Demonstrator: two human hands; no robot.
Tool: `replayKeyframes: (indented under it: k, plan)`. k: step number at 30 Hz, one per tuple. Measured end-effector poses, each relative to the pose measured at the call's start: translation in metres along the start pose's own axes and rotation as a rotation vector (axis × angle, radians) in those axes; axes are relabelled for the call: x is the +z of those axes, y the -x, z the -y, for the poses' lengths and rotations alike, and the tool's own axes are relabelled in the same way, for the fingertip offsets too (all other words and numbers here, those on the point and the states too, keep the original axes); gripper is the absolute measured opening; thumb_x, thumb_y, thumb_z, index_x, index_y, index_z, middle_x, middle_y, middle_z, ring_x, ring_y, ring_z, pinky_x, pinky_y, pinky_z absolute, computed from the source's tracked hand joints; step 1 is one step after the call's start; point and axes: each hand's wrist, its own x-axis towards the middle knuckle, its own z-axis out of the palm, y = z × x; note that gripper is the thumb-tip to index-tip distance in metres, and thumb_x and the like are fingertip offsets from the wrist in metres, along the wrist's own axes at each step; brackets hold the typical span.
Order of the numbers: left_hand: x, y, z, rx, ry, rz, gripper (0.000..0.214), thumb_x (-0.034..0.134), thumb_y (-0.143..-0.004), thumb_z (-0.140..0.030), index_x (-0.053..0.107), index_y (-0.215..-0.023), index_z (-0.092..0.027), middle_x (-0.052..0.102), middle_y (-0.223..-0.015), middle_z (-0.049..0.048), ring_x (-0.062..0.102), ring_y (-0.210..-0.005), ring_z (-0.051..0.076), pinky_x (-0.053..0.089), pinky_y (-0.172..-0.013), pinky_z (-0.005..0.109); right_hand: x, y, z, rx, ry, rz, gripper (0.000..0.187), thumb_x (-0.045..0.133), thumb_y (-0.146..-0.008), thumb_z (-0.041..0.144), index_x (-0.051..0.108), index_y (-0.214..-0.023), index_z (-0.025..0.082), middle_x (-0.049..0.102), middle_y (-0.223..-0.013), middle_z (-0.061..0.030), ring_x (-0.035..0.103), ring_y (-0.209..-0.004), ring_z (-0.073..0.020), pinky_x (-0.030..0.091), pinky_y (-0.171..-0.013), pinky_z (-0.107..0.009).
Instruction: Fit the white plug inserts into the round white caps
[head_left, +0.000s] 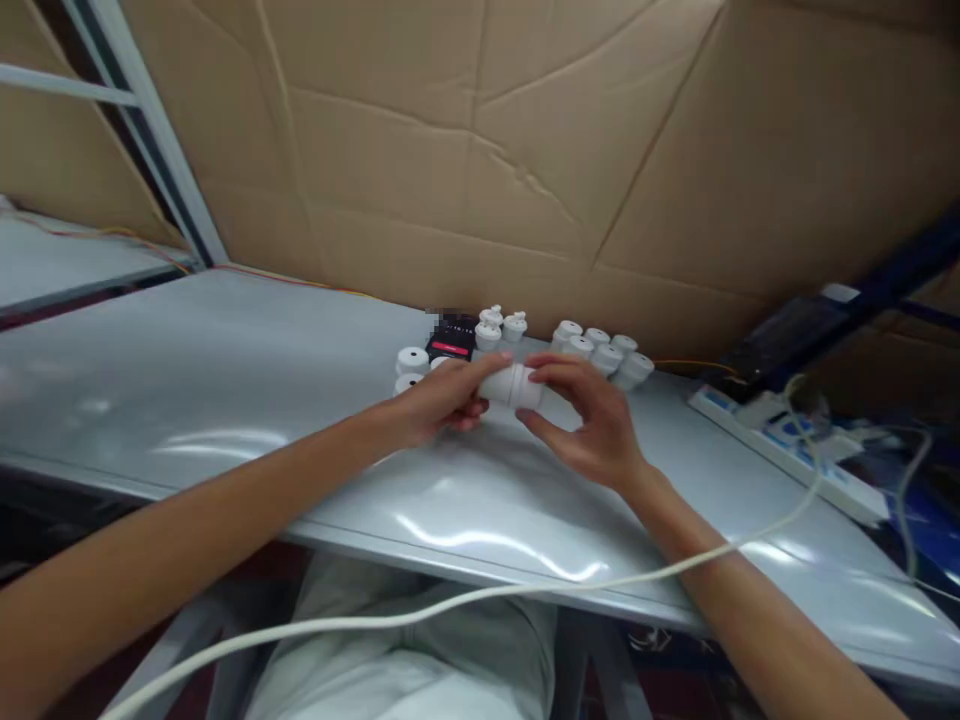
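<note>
Above the grey table I hold a small white plastic cylinder (511, 386) lying sideways, with a ridged seam around its middle. My left hand (444, 398) is closed round its left end. The thumb and fingers of my right hand (598, 425) grip the right end. Just behind my left hand stand white round caps (412, 360) with a dark hole in the top, partly hidden by the hand. A few white pieces with small raised tips (491, 328) stand behind the cylinder. Several more white cups (606, 355) are grouped behind my right hand.
A black phone-like screen (452, 338) with a red bar lies among the white parts. At right is a white power strip (787, 455) with plugs. A pale cable (465, 600) crosses in front of me, over my right forearm. Cardboard (465, 150) walls the back.
</note>
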Motion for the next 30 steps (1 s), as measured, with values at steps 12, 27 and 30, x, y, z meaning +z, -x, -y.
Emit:
replayKeyframes:
  k: [12,27,30]
  plan:
    - [-0.0079,-0.0023,0.0013,0.214,0.01,0.091,0.044,0.083,-0.075,-0.045,0.068,-0.105,-0.017,0.07,-0.093,0.0031,0.066,-0.079,0.014,0.046,-0.072,0.026,0.0042,0.0011,-0.0107,0.314,-0.286,-0.044,0.041,0.084,-0.078,0.038,0.064,-0.111,0.025,0.071,-0.112,-0.0064,0.071,-0.109,-0.026,0.066,-0.087,-0.041]
    - [-0.0053,-0.0015,0.003,-0.033,-0.125,0.049,0.064,0.054,-0.085,-0.078,0.064,-0.078,-0.015,0.053,-0.05,-0.0011,0.045,-0.04,0.009,0.033,-0.043,0.023,-0.0029,-0.0015,-0.0012,-0.098,0.028,0.015,0.025,0.071,-0.084,0.013,0.065,-0.106,0.025,0.07,-0.119,-0.0087,0.068,-0.112,-0.0241,0.06,-0.095,-0.042]
    - [-0.007,-0.0015,0.0041,0.086,-0.14,0.05,0.056,0.066,-0.082,-0.069,0.068,-0.086,-0.014,0.063,-0.067,0.0023,0.059,-0.057,0.012,0.045,-0.056,0.024,-0.0029,-0.0007,-0.0038,0.146,-0.107,0.025,0.032,0.079,-0.081,0.027,0.066,-0.11,0.023,0.072,-0.117,-0.0087,0.071,-0.106,-0.0253,0.064,-0.087,-0.04]
